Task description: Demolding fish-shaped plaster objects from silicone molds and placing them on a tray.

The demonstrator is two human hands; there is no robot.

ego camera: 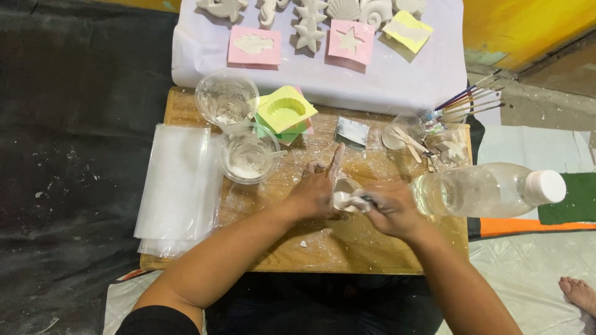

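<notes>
My left hand (316, 189) rests on the wooden board (347, 248), its fingers stretched out against a small plaster-smeared cup (345, 185) that it steadies. My right hand (391, 208) is closed on a small tool with a white lump of plaster (349, 201) at its tip, right beside the cup. Both hands meet at the board's middle. What lies inside the cup is hidden by the hands.
Two clear plastic cups (227, 99) (249, 156) with white plaster stand left of the hands. Yellow and green molds (285, 111) are stacked behind. A water bottle (490, 189) lies at right, brushes (469, 102) behind it. Plastic sheets (177, 186) lie left. Plaster sea shapes (308, 28) sit on white paper.
</notes>
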